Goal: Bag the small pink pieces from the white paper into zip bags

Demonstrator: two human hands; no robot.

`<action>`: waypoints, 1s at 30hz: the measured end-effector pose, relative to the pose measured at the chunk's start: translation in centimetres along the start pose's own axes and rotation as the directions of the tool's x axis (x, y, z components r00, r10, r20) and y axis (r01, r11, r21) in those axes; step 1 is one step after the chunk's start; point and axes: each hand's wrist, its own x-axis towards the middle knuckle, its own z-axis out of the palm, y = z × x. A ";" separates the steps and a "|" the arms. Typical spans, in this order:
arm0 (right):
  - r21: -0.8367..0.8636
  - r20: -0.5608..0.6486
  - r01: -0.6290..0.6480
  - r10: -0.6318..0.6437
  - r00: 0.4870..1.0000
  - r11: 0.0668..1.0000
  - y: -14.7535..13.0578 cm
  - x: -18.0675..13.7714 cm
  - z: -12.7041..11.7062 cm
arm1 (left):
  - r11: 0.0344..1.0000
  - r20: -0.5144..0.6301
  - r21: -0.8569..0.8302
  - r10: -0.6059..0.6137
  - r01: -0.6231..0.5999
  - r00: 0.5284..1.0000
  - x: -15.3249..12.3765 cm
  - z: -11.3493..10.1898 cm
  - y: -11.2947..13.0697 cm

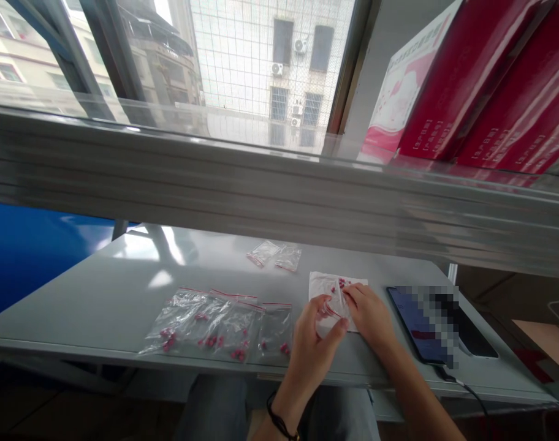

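My left hand (309, 343) holds a small clear zip bag (333, 308) between thumb and fingers, its red seal line showing near the thumb. Against the bag's far right side, my right hand (369, 312) is closed with its fingertips together; what they pinch is too small to make out. Both hands are over a white sheet (319, 283), on which several small dark red pieces (342, 283) lie just beyond my fingertips. To the left, several clear zip bags (236, 321) lie flat in a row, each with a few red pieces inside.
Two more clear bags (287, 257) lie farther back on the grey table (100, 300). A phone (415, 324) with a cable and a second dark device (472, 334) rest at the right. Red boxes (467, 86) stand on the shelf (261, 184) crossing above the table.
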 end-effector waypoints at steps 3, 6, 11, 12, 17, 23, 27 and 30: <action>0.118 -0.087 -0.011 0.021 0.996 0.993 -0.2 0.2 -0.6 | 1.000 -0.008 0.000 0.005 -0.005 1.000 -0.1 0.0 0.0; 0.420 -0.111 -0.070 0.127 0.986 0.905 -1.3 0.1 -3.1 | 1.000 -0.004 -0.001 -0.006 0.006 1.000 -0.1 0.0 -0.1; 0.686 0.122 -0.049 -0.048 0.991 0.726 -4.0 -0.7 -8.2 | 0.999 0.020 0.031 -0.019 0.018 1.000 0.1 0.1 -0.3; 0.689 0.127 -0.026 -0.085 0.988 0.725 -4.1 -0.7 -8.6 | 0.999 0.024 0.037 -0.018 0.017 1.000 0.1 0.1 -0.3; 0.574 0.036 -0.146 0.153 0.988 0.806 -1.3 0.4 -6.4 | 0.996 0.015 0.087 -0.034 0.033 0.999 0.1 0.0 -0.2; 0.178 0.032 -0.091 0.087 0.996 0.980 0.7 1.2 -1.4 | 0.996 0.009 0.089 -0.028 0.027 1.000 0.0 0.0 -0.2; 0.078 0.037 -0.110 0.107 0.994 0.991 0.0 1.3 -0.8 | 0.997 -0.001 0.074 -0.006 0.006 1.000 0.0 0.0 -0.2; 0.038 0.059 -0.113 0.110 0.992 0.993 -0.3 1.7 -0.7 | 0.998 -0.006 0.059 0.002 -0.001 1.000 0.0 0.1 -0.2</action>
